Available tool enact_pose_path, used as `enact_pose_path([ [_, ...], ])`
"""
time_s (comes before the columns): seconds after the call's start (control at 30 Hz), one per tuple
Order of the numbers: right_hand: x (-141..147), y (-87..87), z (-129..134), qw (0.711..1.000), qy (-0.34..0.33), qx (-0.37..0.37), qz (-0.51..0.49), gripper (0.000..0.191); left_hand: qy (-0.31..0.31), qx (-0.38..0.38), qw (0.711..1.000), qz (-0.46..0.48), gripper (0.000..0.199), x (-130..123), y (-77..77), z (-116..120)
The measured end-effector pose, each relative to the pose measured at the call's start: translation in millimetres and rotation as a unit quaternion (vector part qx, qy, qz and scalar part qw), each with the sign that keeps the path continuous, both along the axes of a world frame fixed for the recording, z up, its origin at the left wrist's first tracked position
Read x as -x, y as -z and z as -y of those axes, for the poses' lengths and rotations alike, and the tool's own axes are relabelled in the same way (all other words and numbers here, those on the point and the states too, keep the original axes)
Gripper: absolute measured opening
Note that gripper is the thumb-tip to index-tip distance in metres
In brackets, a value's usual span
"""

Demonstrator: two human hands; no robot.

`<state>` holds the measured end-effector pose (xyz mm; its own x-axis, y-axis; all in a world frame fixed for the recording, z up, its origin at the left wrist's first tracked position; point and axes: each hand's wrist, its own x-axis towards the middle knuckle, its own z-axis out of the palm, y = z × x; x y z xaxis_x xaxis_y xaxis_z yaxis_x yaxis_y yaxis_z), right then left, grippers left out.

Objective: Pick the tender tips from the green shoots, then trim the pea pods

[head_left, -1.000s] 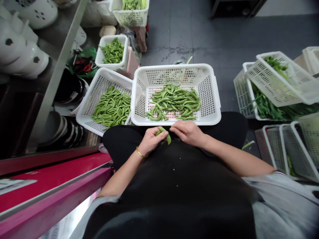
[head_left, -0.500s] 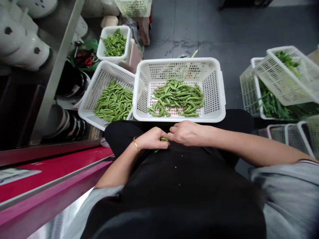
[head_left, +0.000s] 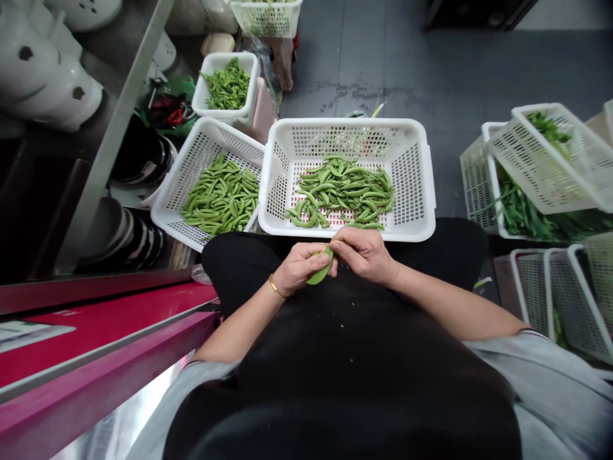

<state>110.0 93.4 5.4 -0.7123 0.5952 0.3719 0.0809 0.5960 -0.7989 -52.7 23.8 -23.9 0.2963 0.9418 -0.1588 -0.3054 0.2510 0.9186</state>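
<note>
A green pea pod (head_left: 320, 271) is pinched between the thumb and fingers of my left hand (head_left: 302, 265), which has a gold bracelet at the wrist. My right hand (head_left: 360, 254) is closed at the pod's upper end, its fingertips pinching there. Both hands meet over my black apron (head_left: 345, 383). Just beyond them, a white perforated basket (head_left: 426, 223) holds a loose pile of pea pods (head_left: 345, 188). Left of it, a second white basket (head_left: 165, 214) is tilted and contains a fuller heap of pods (head_left: 223, 198).
A small white bin (head_left: 196, 105) of green peppers stands at the back left. Metal shelving (head_left: 119, 96) with bowls runs along the left, above a red and pink edge (head_left: 96, 306). Stacked baskets with leafy greens (head_left: 536, 217) stand on the right, on the grey tiled floor (head_left: 383, 51).
Between my hands the pea pod now shows broad and flat, where only a small part was seen before. My right hand has turned and its forearm now angles more steeply. The view has shifted slightly.
</note>
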Motion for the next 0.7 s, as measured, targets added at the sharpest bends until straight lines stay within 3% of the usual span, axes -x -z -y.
enact_pose_path([
  [0.07,-3.9,0.3,-3.2,0.999,-0.002,-0.031,0.009,0.021,0.006,0.029,0.999,0.030,0.042,0.3,-0.3,0.5],
  [0.17,-11.1,0.4,-11.5,0.986,-0.044,-0.153,0.040,0.019,0.050,0.089,0.992,0.079,0.046,4.5,-1.1,1.8],
  [0.27,-14.6,-2.4,-16.2,0.970,-0.071,-0.219,0.082,0.022,0.030,0.123,0.989,0.072,0.034,8.9,-2.0,2.5],
  [0.33,-14.9,-7.3,-16.6,0.967,-0.083,-0.214,0.111,0.023,0.016,0.138,0.989,0.055,0.028,10.4,-2.1,2.0],
  [0.53,-16.4,-25.8,-17.9,0.962,-0.172,-0.112,0.182,0.023,0.066,0.145,0.987,0.021,0.034,8.0,-4.4,-0.4],
  [0.6,-14.6,-26.4,-16.8,0.958,-0.147,-0.134,0.206,0.024,0.043,0.137,0.989,0.017,0.035,4.3,-6.2,-0.8],
  [0.7,-4.7,-17.8,-10.8,0.948,-0.036,-0.208,0.237,0.026,-0.067,0.138,0.988,0.036,0.035,-3.7,-7.0,-2.1],
])
